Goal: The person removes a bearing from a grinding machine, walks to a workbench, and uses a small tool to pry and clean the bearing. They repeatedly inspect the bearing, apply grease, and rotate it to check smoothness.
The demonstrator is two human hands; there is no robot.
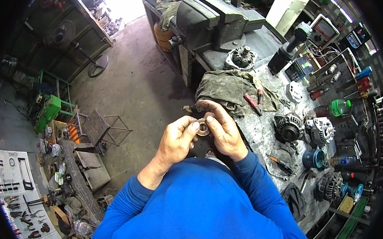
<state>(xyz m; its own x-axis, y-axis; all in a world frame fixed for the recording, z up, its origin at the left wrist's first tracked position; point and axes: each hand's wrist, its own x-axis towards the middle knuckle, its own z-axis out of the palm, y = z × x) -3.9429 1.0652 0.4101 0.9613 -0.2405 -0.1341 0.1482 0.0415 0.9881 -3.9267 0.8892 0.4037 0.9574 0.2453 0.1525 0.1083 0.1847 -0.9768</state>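
Note:
Between my two hands, in front of my body, is a small round metal bearing [203,127] with a hole through its middle. My left hand [175,140] pinches its left side with thumb and fingers. My right hand [225,132] is closed on its right side, thumb on the rim and fingers curled behind it. The fingertips behind the bearing are partly hidden. Just beyond my hands, on the bench edge, lies a folded dirty cloth [219,88] with red-handled pliers [253,103] at its right.
The metal-topped workbench [261,128] runs along my right. On it stand alternators [288,127], a blue tub [313,158] and a screwdriver [280,163]. A large vise [215,22] is at the far end, near a rotor assembly [242,58]. Concrete floor [132,81] stretches left, with a metal stand [112,128].

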